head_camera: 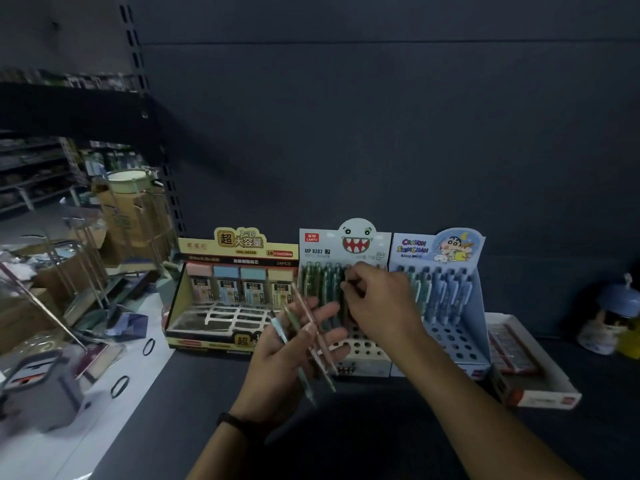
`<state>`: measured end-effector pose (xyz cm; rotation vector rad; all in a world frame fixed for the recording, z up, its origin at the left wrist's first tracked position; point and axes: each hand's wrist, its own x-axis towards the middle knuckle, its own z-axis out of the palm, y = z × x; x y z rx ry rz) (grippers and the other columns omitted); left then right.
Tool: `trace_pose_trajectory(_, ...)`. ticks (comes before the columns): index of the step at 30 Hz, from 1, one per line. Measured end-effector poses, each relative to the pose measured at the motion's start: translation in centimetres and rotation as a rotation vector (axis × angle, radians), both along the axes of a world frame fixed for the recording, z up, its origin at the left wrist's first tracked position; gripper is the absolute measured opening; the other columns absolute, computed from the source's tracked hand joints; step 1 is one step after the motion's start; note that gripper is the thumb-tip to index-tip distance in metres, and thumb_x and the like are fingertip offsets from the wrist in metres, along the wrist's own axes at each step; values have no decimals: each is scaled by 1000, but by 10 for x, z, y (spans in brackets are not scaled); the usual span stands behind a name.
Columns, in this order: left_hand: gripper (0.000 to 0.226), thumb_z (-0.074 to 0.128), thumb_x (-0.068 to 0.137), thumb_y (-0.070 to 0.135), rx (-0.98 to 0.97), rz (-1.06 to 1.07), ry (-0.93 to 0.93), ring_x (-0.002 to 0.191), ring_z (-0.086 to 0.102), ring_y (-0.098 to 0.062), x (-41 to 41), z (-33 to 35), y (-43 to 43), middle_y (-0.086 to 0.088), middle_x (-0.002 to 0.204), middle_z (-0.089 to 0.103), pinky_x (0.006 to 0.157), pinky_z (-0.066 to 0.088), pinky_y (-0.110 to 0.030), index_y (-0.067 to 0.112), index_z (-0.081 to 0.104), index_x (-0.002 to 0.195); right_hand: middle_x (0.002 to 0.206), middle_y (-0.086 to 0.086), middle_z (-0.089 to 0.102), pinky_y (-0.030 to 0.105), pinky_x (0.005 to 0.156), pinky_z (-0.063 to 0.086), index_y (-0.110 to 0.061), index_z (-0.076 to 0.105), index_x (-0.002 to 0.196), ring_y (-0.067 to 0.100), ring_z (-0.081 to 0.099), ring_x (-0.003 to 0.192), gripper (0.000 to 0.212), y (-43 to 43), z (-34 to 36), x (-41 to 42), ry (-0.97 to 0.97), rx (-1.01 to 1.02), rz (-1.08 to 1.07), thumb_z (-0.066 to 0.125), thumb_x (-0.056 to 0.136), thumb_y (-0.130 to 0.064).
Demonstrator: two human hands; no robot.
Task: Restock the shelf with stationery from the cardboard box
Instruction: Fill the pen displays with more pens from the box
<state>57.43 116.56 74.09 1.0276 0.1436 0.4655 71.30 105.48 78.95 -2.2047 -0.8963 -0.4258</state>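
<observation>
Fingers [356, 274] of the right hand [381, 306] pinched the top of one of the upright pencils [323, 289] in the monster display box [346, 244] on the shelf [381, 427]. Just left and nearer, the left hand [284, 358] loosely gripped several loose pencils [313, 329], their tips pointing toward the person.

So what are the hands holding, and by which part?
Left hand holds a few loose pencils across the palm, around their middles. Right hand pinches the top end of one pencil standing in the monster display box.
</observation>
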Motion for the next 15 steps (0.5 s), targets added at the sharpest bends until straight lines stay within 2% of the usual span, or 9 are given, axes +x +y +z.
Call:
trace_pose_trajectory(2,45,55,100,10,6,-13,15,111,73,-44,-2,1,0,-21,133,71,91,62,-52,16,53,145,87,-4,78,30,74,60,-23,77,109,12,70,73,13,0,2,3,-11,-39,-5,68,101,-26)
trace_pose_trajectory(5,48,61,96,13,-27,-13,39,112,74,-43,-3,2,0,-27,124,73,93,61,-51,23,56,143,82,-6,77,34,73,61,-22,80,101,10,68,67,15,-4,12,7,6,-61,-18,67,101,-28)
trace_pose_trajectory(7,51,65,93,15,-19,4,56,111,75,-42,-4,3,1,-27,120,75,94,61,-52,26,57,142,84,-10,77,36,75,62,-24,80,104,10,69,72,19,-8,18,3,13,-10,-14,65,102,-36)
trace_pose_trajectory(9,52,66,91,16,21,4,76,110,75,-41,-5,3,2,-25,118,75,93,61,-52,26,58,141,90,-17,74,32,79,62,-29,78,111,6,71,83,21,-9,24,-8,70,74,55,68,100,-44)
trace_pose_trajectory(10,51,66,91,15,43,-6,83,110,75,-41,-5,3,1,-25,117,76,93,61,-51,25,58,141,91,-20,74,28,79,61,-30,79,109,1,70,84,21,-10,27,-14,121,95,122,72,97,-46)
trace_pose_trajectory(12,46,65,94,10,86,-29,86,108,76,-40,-5,3,-2,-24,116,77,89,63,-48,22,60,139,90,-20,75,22,78,60,-33,79,99,-6,69,83,19,-8,32,-23,223,58,238,79,89,-49)
trace_pose_trajectory(15,38,59,102,-2,159,-37,84,104,77,-37,-6,3,-6,-22,113,78,84,65,-43,15,62,136,87,-20,72,14,70,54,-33,78,96,-9,67,79,19,-7,35,-28,252,-42,247,86,84,-44)
